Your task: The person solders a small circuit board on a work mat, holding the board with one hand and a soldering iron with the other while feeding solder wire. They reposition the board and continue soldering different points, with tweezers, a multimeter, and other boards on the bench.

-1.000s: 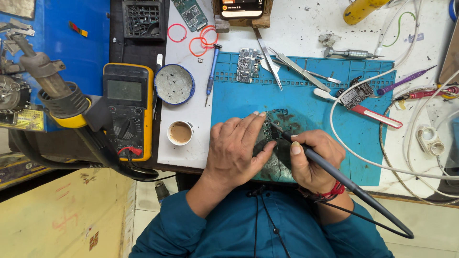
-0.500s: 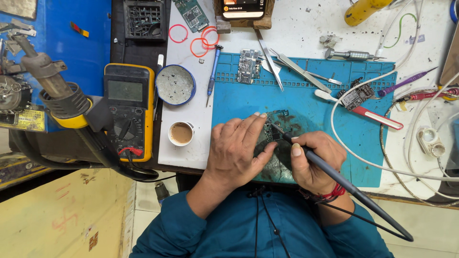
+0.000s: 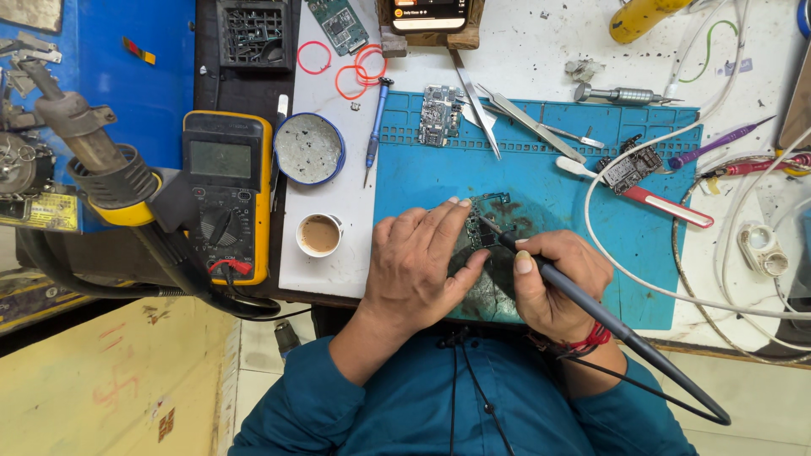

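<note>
Your left hand point(image 3: 418, 262) is pressing flat, fingers extended, on the circuit board point(image 3: 483, 221) on the blue mat point(image 3: 549, 181), while your right hand point(image 3: 553, 283) is gripping the soldering iron point(image 3: 591, 308), tip touching the board.

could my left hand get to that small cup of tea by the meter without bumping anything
Probably yes. The left hand rests on the circuit board, and the cup stands just to its left on the white surface, with nothing between them.

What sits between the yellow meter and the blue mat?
In the head view, a round tin and a small cup of brown drink sit on the white sheet between the meter and the mat.
</note>
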